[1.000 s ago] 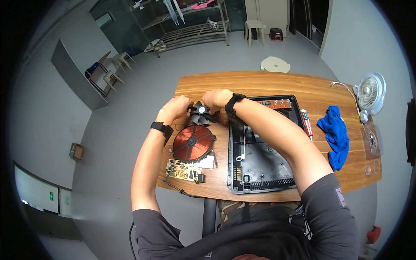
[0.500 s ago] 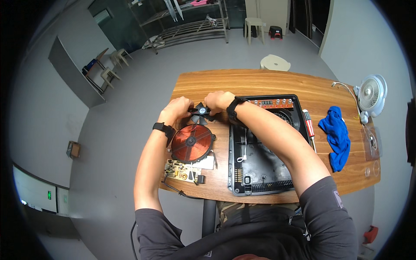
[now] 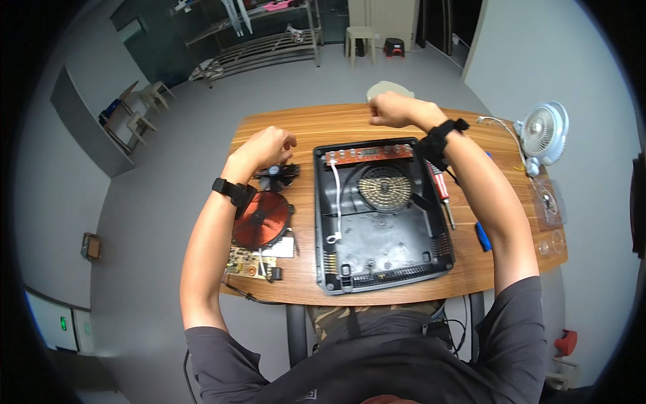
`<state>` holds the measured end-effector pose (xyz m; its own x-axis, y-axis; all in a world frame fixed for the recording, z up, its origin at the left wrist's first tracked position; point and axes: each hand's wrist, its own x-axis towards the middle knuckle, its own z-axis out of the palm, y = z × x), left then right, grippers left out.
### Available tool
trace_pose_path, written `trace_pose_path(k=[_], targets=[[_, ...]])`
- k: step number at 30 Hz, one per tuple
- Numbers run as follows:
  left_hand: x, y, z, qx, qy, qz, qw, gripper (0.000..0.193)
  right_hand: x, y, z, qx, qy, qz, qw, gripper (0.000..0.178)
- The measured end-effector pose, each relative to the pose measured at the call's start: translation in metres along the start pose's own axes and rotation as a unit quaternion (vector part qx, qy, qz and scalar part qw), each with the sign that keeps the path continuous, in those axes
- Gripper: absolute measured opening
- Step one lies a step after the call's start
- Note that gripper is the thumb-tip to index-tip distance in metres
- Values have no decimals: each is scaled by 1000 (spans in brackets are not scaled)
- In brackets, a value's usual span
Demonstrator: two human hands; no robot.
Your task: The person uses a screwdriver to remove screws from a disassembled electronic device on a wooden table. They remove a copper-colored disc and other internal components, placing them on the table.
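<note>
My left hand [image 3: 269, 146] hovers just beyond a small black fan [image 3: 277, 176], its fingers loosely bent and apart, with nothing seen between them. The fan lies on the wooden table [image 3: 306, 128] beyond a round copper coil [image 3: 262, 219], which my left forearm partly covers. My right hand [image 3: 396, 110] is raised over the far edge of the table with fingers curled in; whatever they might hold is hidden. Between my arms sits an open black cooker housing [image 3: 383, 252], with an orange control board [image 3: 369, 155] along its far side and a white cable [image 3: 338, 198] inside.
A circuit board [image 3: 252, 264] lies near the left front edge. Right of the housing are a screwdriver [image 3: 441, 185] and a blue cloth [image 3: 483, 237], mostly behind my right arm. A small white fan [image 3: 544, 131] stands at the right. A stool [image 3: 390, 88] is beyond the table.
Both hands have come off the small black fan. My right hand has swung right and away over the table's far edge, uncovering the housing. The whole view has shifted.
</note>
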<state>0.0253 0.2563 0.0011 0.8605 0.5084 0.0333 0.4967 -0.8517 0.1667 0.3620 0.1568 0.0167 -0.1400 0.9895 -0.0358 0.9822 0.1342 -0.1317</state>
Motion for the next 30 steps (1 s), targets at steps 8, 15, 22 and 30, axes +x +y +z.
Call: trace_pose_path(k=[8, 15, 22, 30], targets=[[76, 102, 23, 7, -64, 107, 992, 25, -156, 111, 46, 17, -25, 125, 992, 39], [108, 139, 51, 13, -61, 134, 989, 37, -192, 72, 73, 98, -21, 220, 970, 54], [127, 146, 67, 13, -35, 136, 990, 40, -186, 64, 84, 83, -5, 189, 978, 59], [129, 143, 70, -31, -28, 93, 995, 37, -172, 64, 91, 140, -25, 186, 972, 49]])
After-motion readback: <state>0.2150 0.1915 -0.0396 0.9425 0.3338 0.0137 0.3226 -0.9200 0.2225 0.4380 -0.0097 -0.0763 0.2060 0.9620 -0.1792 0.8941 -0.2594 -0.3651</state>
